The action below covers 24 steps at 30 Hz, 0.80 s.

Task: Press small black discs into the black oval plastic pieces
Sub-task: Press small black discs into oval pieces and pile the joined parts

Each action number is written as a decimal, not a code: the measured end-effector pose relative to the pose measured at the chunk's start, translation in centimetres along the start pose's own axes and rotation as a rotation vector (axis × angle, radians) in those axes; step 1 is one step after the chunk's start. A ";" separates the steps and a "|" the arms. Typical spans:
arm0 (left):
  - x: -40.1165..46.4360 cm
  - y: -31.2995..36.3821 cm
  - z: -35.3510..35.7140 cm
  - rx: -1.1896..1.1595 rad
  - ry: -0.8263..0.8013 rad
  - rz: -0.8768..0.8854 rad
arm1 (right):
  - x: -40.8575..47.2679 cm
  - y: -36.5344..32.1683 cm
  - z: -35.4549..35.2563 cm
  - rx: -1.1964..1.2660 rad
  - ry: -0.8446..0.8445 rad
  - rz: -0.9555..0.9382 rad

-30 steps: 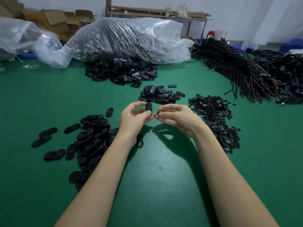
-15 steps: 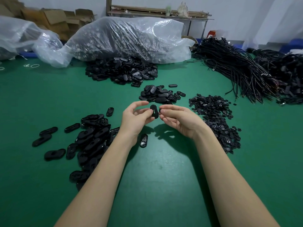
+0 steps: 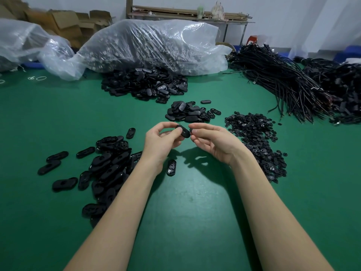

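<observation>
Two hands (image 3: 193, 141) over one table (image 3: 185, 212). Three heaps of oval pieces (image 3: 109, 165), one heap of small discs (image 3: 256, 141), two plastic bags (image 3: 152, 45), two cable bundles (image 3: 277, 79).

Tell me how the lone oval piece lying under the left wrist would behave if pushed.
The oval piece lies flat on the green table, so it would probably slide, not roll. It looks like thin plastic: likely light and stiff.

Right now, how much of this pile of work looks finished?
Hard to tell. One oval piece lying below the hands seems fitted. In hand: the left hand holds an oval piece while the right hand pinches a disc against it. Left: the heap of discs and the far oval pile.
</observation>
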State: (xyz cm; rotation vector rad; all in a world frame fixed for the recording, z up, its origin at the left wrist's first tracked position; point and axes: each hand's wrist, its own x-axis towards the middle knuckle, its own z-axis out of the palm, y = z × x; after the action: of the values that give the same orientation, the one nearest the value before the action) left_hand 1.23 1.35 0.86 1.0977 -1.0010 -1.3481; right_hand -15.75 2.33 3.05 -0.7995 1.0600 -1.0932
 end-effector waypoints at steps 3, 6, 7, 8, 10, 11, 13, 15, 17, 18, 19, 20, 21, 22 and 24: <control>-0.1 0.2 -0.1 -0.046 -0.012 0.018 | 0.0 -0.1 -0.1 -0.057 0.020 -0.040; -0.2 0.3 0.0 -0.076 -0.031 0.017 | 0.0 -0.2 -0.1 -0.113 0.031 -0.080; -0.3 0.3 0.0 -0.079 -0.033 0.015 | 0.0 -0.3 -0.1 -0.124 0.031 -0.087; -0.3 0.3 0.0 -0.081 -0.036 0.016 | -0.1 -0.3 0.0 -0.134 0.030 -0.092; -0.3 0.4 0.0 -0.084 -0.043 0.017 | -0.1 -0.4 0.0 -0.153 0.030 -0.099; -0.4 0.4 0.0 -0.089 -0.046 0.018 | -0.1 -0.5 -0.1 -0.163 0.031 -0.102; -0.4 0.5 0.0 -0.098 -0.056 0.021 | -0.2 -0.5 -0.1 -0.177 0.036 -0.105; -0.4 0.5 0.0 -0.097 -0.073 0.026 | -0.2 -0.6 0.0 -0.186 0.046 -0.109; -0.4 0.4 0.1 -0.091 -0.082 0.031 | -0.2 -0.7 0.0 -0.183 0.052 -0.112; -0.4 0.3 0.1 -0.085 -0.082 0.034 | -0.2 -0.7 0.1 -0.178 0.055 -0.111; -0.4 0.3 0.1 -0.079 -0.078 0.038 | -0.2 -0.8 0.1 -0.171 0.057 -0.109; -0.3 0.2 0.0 -0.074 -0.074 0.043 | -0.2 -0.8 0.1 -0.160 0.058 -0.104; -0.3 0.2 0.0 -0.070 -0.071 0.048 | -0.3 -0.8 0.2 -0.145 0.059 -0.096; -0.3 0.2 -0.1 -0.066 -0.070 0.053 | -0.3 -0.9 0.2 -0.126 0.058 -0.086; -0.2 0.1 -0.1 -0.061 -0.068 0.060 | -0.3 -0.9 0.2 -0.087 0.059 -0.068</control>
State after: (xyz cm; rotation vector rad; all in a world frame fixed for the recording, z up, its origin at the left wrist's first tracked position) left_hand 1.36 1.60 0.95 0.9750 -1.0279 -1.3655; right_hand -15.86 2.39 4.03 -0.8828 1.1435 -1.1404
